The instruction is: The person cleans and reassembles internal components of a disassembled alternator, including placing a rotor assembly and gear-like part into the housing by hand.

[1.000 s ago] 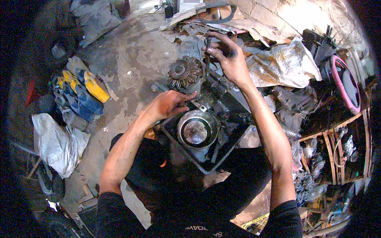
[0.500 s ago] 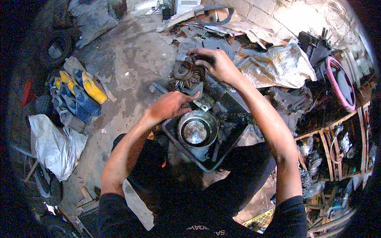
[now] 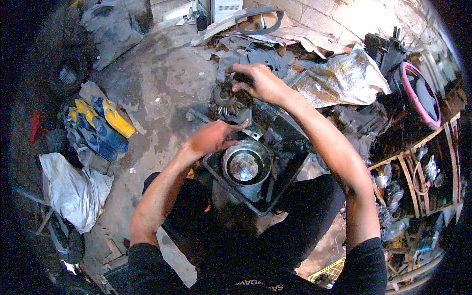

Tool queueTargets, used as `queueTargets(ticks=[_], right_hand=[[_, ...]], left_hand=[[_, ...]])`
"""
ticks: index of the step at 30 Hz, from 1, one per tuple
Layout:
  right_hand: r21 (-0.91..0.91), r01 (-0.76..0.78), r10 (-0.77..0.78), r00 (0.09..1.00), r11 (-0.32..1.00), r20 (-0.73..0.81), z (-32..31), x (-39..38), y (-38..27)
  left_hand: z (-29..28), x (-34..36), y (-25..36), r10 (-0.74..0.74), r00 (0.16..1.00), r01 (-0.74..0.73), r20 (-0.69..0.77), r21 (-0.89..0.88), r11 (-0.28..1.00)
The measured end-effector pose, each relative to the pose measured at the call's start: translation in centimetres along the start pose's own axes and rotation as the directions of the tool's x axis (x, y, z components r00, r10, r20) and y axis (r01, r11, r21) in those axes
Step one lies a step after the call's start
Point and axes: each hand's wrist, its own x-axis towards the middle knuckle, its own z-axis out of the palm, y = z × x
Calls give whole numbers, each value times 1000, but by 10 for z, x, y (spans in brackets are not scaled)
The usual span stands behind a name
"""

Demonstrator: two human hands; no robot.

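Note:
A dark, greasy finned rotor [image 3: 225,102], like one from an alternator, sits beyond the tray. My right hand [image 3: 258,82] reaches over its far right side, fingers and thumb curled toward each other; what lies between them is dark and cannot be made out. Nearer to me, my left hand [image 3: 212,136] has its index finger stretched out and its thumb apart. That fingertip lies beside a small metal tab with a hole [image 3: 253,133]. Just below the left hand, a round metal bowl-like housing [image 3: 266,164] stands in a black tray [image 3: 231,196].
Yellow-and-blue containers [image 3: 118,119] and a white sack [image 3: 73,189] lie at the left. A silvery sheet [image 3: 339,81] covers scrap at the far right. Beyond it stands a pink-rimmed steering wheel [image 3: 405,86]. Wooden shelving [image 3: 408,182] with metal parts stands at right.
My right hand has shifted slightly left, its fingers still curled by the rotor. The left hand has stayed near the metal tab. The whole view has moved a little.

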Motion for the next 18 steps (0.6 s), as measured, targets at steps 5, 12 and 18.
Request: queueTargets(ticks=[5,12,18], right_hand=[[13,-81,81,997,997,-12,0,-8,1],[-13,-132,129,982,991,-138,-11,-32,-7],[169,-565,550,619,808,-561,-24,-107,-22]], left_hand=[[8,2,11,-145,986,134,83,128,983],[1,15,4,-30,999,34,-44,92,995],[10,15,-7,72,989,-82,-128,-77,994]])
